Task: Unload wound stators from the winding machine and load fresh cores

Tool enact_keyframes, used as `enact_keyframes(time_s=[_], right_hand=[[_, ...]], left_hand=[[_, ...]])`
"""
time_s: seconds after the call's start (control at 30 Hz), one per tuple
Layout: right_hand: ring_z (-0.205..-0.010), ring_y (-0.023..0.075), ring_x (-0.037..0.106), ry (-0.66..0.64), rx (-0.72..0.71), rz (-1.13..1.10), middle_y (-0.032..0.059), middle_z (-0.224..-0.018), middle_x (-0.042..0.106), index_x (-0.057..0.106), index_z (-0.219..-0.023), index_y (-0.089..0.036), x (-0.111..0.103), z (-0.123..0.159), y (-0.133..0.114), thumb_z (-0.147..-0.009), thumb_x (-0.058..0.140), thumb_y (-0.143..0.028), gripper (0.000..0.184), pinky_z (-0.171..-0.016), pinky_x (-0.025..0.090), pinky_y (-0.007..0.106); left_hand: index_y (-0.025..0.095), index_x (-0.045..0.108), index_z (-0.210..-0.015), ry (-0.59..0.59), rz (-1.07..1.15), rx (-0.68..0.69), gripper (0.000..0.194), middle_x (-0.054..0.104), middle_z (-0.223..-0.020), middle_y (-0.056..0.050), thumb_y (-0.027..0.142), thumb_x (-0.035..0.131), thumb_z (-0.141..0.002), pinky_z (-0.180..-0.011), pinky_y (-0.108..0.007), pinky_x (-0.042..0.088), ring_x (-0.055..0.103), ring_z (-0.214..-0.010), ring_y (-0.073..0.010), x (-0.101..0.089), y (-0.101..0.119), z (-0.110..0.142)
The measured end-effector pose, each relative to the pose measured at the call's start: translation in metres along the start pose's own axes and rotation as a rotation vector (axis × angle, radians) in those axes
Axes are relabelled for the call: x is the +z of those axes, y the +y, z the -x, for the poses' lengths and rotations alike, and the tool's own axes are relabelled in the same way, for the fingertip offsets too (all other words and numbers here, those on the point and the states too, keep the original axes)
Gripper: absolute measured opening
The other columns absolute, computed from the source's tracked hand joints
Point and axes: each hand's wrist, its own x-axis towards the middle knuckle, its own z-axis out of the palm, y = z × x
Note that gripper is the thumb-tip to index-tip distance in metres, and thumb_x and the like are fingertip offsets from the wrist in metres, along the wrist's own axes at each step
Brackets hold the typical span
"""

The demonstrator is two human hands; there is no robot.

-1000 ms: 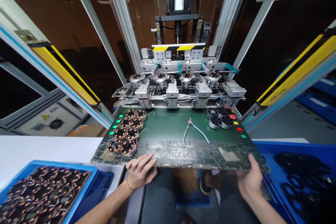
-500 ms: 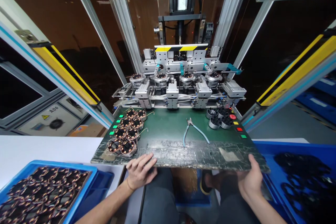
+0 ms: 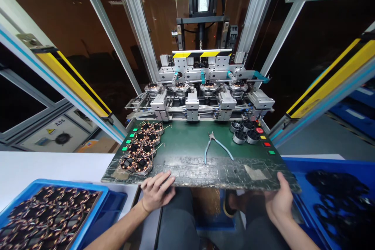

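My left hand (image 3: 157, 191) rests on the front edge of the green worktop (image 3: 187, 140), its fingers laid out over the rim with nothing in them. At the right front corner my right hand (image 3: 279, 201) holds the worktop edge, thumb on top and the other fingers mostly hidden beneath. Several copper-wound stators (image 3: 143, 165) stand in two columns just beyond my left hand, some with loose wire ends. Cutting pliers (image 3: 212, 136) with light blue handles lie spread in the middle. Several unwound stator cores (image 3: 240, 136) are grouped at the back right.
A winding machine (image 3: 192, 103) spans the back, with several stators (image 3: 209, 88) in its fixtures. Buttons (image 3: 259, 130) line the worktop's right side. At left is a blue tray (image 3: 102, 203) of wound stators; at right, a blue bin (image 3: 301, 168) with black parts. Yellow side guards (image 3: 73, 82) flank the station.
Both hands, the pliers and the parts on the worktop stay where they were. In the machine, the stators' copper windings look slightly different, and the wire end at the far-left fixture no longer shows.
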Motion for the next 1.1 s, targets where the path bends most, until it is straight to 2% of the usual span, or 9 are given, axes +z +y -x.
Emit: enact_keyframes(time_s=[0.23,0.53,0.83,1.1], right_hand=[[-0.127,0.0310,0.069,0.002,0.010,-0.022,0.0047,-0.127,0.077,0.077,-0.121,-0.021,0.0038,0.0045,-0.0025,-0.077,0.083,-0.047,0.052,-0.109,0.061,0.049],[-0.128,0.0296,0.069,0.006,-0.007,-0.024,0.0037,-0.126,0.078,0.078,-0.120,-0.022,0.0021,0.0013,-0.0006,-0.076,0.085,-0.047,0.051,-0.109,0.061,0.047],[-0.128,0.0289,0.069,0.011,-0.005,-0.005,0.0042,-0.125,0.078,0.077,-0.121,-0.021,0.0018,0.0004,0.0002,-0.076,0.084,-0.048,0.053,-0.110,0.061,0.046],[-0.126,0.0298,0.070,0.002,0.014,-0.012,0.0034,-0.129,0.077,0.076,-0.128,-0.023,-0.0022,-0.0032,0.0033,-0.078,0.084,-0.049,0.057,-0.108,0.062,0.047]], left_hand=[[0.042,0.059,-0.154,0.003,0.004,-0.001,0.075,0.081,-0.121,0.003,0.038,0.086,-0.085,-0.100,-0.040,0.040,0.069,-0.109,-0.0223,0.0006,0.0002,0.0013],[0.038,0.068,-0.144,0.018,0.017,0.001,0.059,0.083,-0.116,0.001,0.037,0.084,-0.087,-0.094,-0.041,0.040,0.069,-0.105,-0.0229,-0.0006,0.0019,-0.0046],[0.038,0.067,-0.145,0.010,0.025,-0.002,0.061,0.082,-0.116,0.001,0.038,0.084,-0.087,-0.093,-0.041,0.040,0.069,-0.106,-0.0230,-0.0009,0.0018,-0.0042],[0.033,0.075,-0.129,0.015,0.020,0.008,0.043,0.083,-0.115,0.000,0.037,0.085,-0.087,-0.093,-0.041,0.040,0.070,-0.105,-0.0220,-0.0002,0.0013,-0.0043]])
